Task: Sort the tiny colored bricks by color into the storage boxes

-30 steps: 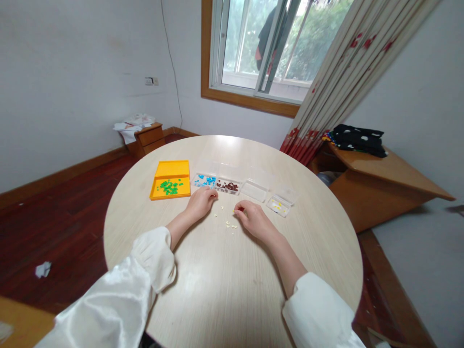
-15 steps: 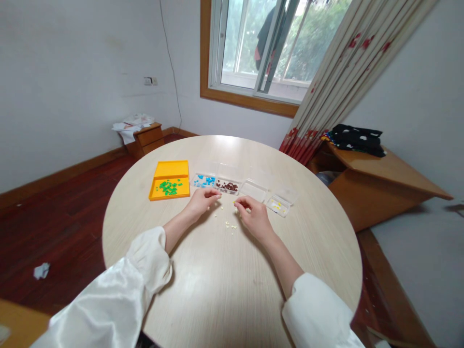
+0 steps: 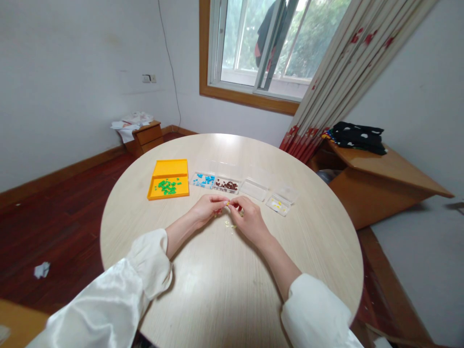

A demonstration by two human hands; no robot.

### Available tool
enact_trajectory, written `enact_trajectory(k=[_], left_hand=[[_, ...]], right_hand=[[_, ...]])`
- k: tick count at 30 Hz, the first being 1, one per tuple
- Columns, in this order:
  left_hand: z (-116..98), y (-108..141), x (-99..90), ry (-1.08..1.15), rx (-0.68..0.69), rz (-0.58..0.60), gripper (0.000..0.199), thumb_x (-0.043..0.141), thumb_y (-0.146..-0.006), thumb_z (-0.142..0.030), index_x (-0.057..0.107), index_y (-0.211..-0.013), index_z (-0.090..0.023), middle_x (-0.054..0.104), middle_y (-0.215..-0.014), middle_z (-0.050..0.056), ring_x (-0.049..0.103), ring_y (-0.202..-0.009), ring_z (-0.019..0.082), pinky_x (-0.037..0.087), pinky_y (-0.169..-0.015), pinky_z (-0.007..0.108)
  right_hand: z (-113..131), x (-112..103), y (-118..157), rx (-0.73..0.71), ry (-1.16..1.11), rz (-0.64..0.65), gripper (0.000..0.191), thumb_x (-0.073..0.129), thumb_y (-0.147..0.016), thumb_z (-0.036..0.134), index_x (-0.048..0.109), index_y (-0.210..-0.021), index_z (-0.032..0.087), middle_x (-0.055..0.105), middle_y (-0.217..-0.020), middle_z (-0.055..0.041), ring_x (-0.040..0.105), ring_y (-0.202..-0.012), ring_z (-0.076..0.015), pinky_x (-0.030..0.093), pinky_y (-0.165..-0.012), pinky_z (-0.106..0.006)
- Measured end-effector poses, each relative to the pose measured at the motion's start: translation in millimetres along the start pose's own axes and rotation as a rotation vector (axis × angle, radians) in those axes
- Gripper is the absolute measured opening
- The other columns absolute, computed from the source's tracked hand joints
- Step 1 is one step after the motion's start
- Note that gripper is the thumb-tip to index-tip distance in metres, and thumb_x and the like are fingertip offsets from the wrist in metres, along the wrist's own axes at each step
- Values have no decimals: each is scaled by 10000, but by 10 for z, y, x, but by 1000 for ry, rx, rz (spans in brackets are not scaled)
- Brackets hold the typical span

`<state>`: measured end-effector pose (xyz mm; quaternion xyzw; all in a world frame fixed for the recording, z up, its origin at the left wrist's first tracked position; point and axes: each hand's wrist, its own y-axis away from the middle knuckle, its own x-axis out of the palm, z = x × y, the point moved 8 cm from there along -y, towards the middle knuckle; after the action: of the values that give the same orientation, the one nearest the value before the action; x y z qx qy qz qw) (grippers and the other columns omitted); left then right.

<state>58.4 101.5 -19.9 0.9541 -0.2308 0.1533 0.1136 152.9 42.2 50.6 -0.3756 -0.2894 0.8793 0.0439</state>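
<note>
My left hand [image 3: 209,208] and my right hand [image 3: 247,213] meet fingertip to fingertip just above the table, both closed in a pinch. Between the fingertips shows a small yellow piece [image 3: 228,203], too tiny to make out in detail. Below them, several pale cream pieces [image 3: 228,224] lie loose on the tabletop, some partly hidden by the hands. Beyond my fingers stands a clear box with dark brown pieces [image 3: 226,185], beside another with blue pieces [image 3: 204,180].
Left of these lies an open orange case [image 3: 170,168] with green pieces [image 3: 167,186]. To the right are a clear plastic tray [image 3: 254,189] and a small clear box with yellow pieces [image 3: 278,205]. Everything rests on a round wooden table [image 3: 217,290].
My hands were apart, each in a pinch, with a yellow piece at the right fingertips. The left hand has moved right and the right slightly left, so their fingertips now meet.
</note>
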Motion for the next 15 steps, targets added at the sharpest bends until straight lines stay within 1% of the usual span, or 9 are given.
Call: enact_trajectory(k=[4, 8, 12, 15], left_hand=[[-17, 18, 30, -5, -2, 25, 294, 814, -506, -289, 693, -693, -99, 597, -597, 9, 427, -510, 58, 288, -519, 222], [-15, 22, 40, 12, 8, 52, 302, 816, -503, -300, 692, -687, -95, 578, -576, 1, 423, -498, 54, 282, -509, 215], [-32, 24, 66, 24, 24, 106, 307, 802, -537, -282, 710, -761, -92, 613, -632, 23, 442, -512, 56, 314, -519, 217], [-47, 34, 73, 30, 9, 118, 298, 795, -554, -278, 714, -773, -93, 621, -645, 32, 448, -519, 59, 322, -517, 216]], right_hand=[[64, -38, -1, -57, 21, -31, 82, 519, -835, 160, 590, -826, 199, 644, -845, -62, 579, -850, -186, 465, -765, -311], [122, -59, 6, -122, 27, -41, 101, 513, -845, 152, 603, -861, 197, 661, -890, -73, 594, -883, -189, 474, -807, -330], [135, -41, 14, -135, 55, -17, 131, 502, -848, 147, 619, -875, 200, 675, -933, -85, 612, -916, -197, 485, -834, -352], [137, -32, 19, -138, 77, -10, 152, 495, -847, 143, 629, -891, 201, 680, -958, -90, 622, -922, -204, 490, -842, -364]])
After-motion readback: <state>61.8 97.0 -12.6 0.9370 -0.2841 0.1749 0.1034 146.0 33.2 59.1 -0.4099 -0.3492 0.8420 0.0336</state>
